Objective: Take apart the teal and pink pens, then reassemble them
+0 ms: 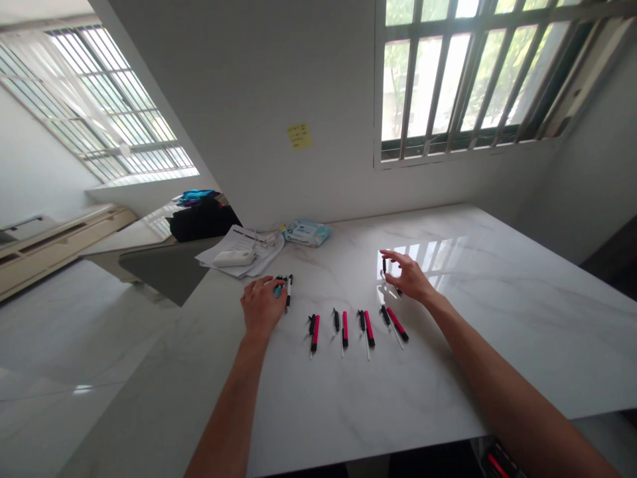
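My left hand (263, 305) is at the left of the table, its fingers curled over a small group of pens. A black-and-white pen (289, 292) lies along its fingertips, and a teal pen part (277, 291) shows under them. My right hand (405, 275) pinches a short black pen part (383, 265) upright between thumb and finger, just above the tabletop. Another dark piece (398, 291) is partly hidden beneath that hand. Between the hands lie several sets of pen pieces: red-and-black barrels (345, 328), short black clip parts (336, 320) and thin white refills (368, 346).
Papers (239, 249) with a white device (233, 257) on top lie at the table's back left. Beside them is a blue wipes packet (306, 233). The white marbled table (398, 392) meets a wall bearing a yellow note (299, 136). Dark cloth (204, 219) lies farther left.
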`<state>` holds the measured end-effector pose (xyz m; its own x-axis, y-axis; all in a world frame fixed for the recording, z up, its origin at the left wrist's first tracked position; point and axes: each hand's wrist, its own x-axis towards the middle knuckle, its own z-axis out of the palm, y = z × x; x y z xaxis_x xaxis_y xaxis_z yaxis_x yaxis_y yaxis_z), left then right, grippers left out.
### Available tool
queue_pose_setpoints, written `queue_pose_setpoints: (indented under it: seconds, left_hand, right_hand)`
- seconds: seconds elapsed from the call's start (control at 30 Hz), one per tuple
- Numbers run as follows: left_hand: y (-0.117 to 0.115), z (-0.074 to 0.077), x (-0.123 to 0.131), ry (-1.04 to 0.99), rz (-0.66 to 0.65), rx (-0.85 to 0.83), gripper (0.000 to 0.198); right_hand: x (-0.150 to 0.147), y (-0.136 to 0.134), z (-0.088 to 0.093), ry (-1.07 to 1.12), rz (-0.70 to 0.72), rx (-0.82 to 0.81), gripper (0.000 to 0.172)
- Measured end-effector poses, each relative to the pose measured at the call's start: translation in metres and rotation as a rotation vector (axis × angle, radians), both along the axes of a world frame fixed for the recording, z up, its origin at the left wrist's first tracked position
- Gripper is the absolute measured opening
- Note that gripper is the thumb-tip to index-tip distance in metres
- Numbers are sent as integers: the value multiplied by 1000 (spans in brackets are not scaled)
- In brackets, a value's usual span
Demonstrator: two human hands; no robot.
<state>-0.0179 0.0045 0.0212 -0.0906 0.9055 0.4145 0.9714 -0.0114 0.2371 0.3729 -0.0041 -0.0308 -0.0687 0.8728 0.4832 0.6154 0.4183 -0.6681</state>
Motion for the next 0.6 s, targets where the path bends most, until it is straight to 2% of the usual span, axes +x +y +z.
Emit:
queue_pose_setpoints:
  seconds: [0.07,0.13,0.2,0.27,0.33,0.43,0.6]
  left_hand:
    - [2,8,18,-125,-137,-22,24]
    - [2,12,42,-357,-297,-123,27]
    - [-1,10,70,-631,-465,-242,38]
    - [-6,3,93,-801,-559,-285,47]
    - [-10,-5,109,-907,-610,-331,48]
    - [-13,-15,118,-1018,-643,-367,43]
    - [-12,-18,118,-1063,-664,-344,32]
  right_hand:
    - [-11,-6,8,18,6,53,72]
    - [-24,-14,17,35,39,100,73]
    - [-39,-23,25,37,104,137,74]
    - [-53,-32,31,24,168,163,75]
    - [-64,-37,33,7,213,171,74]
    - [-74,-40,31,0,247,151,71]
    - [-84,-43,27,28,251,109,61]
